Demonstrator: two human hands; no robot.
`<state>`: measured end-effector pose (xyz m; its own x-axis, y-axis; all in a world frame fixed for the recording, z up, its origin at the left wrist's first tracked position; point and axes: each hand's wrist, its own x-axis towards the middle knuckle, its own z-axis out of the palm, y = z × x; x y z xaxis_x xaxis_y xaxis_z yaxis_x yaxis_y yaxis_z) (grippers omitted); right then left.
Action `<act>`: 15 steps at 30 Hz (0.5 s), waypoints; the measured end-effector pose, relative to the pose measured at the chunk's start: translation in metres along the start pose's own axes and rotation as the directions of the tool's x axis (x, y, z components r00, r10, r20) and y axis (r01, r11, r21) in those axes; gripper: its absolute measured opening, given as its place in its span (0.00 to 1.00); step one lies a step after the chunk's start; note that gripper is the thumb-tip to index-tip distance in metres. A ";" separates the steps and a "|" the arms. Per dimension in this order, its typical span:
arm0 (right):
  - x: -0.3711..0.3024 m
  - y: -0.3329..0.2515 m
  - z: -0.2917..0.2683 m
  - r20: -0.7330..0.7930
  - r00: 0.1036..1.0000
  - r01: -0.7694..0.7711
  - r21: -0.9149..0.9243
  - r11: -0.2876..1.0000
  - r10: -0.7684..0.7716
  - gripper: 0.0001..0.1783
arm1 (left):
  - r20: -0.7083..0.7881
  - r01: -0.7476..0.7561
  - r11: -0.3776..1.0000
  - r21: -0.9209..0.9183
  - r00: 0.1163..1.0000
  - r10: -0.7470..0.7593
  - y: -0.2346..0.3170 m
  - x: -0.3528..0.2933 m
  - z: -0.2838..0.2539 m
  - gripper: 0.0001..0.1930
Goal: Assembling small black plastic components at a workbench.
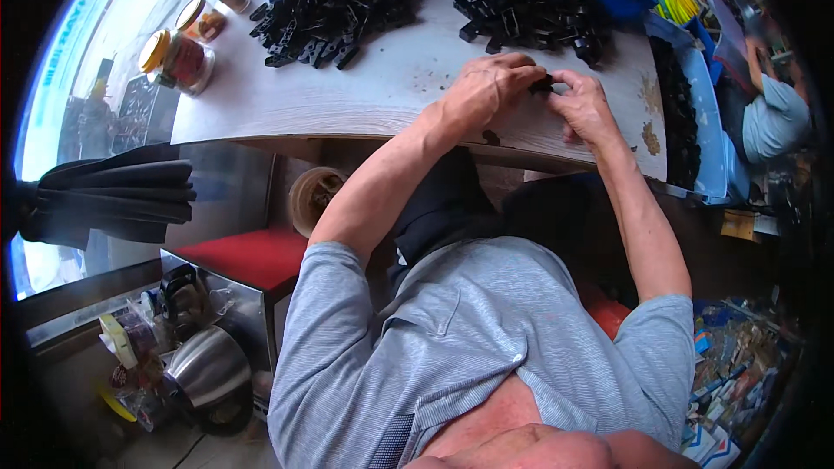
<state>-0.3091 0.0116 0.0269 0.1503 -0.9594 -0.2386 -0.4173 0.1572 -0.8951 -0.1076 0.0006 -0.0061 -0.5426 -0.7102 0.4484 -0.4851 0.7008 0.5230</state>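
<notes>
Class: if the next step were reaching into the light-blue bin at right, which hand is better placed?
Probably the right hand: it is nearer the light-blue bin, while the left hand lies farther off. Both hands are at a small black piece.

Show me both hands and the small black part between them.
Left hand [488, 87], head view: back of the hand.
Right hand [585, 107], head view: back of the hand.
Small black part [542, 84], head view: visible surface between the fingertips.

Black part [542, 84] — small, between both hands [493, 89] [585, 108]
</notes>
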 end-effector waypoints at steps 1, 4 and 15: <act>0.001 0.002 0.000 0.006 1.000 -0.001 0.003 1.000 0.001 0.16 | 0.002 0.006 1.000 0.002 1.000 -0.006 -0.001 0.001 0.002 0.25; 0.004 0.007 -0.003 0.042 0.999 0.022 0.015 1.000 -0.023 0.16 | 0.042 -0.110 0.986 0.128 0.994 0.105 -0.001 0.003 0.005 0.28; 0.001 0.002 -0.001 0.038 0.999 0.022 -0.038 0.999 -0.020 0.16 | -0.028 -0.069 0.957 0.282 0.996 0.081 0.015 -0.017 0.009 0.28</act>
<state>-0.3108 0.0104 0.0254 0.1929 -0.9528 -0.2344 -0.4477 0.1272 -0.8851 -0.1125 0.0237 -0.0123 -0.5605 -0.6531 0.5093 -0.6202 0.7385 0.2646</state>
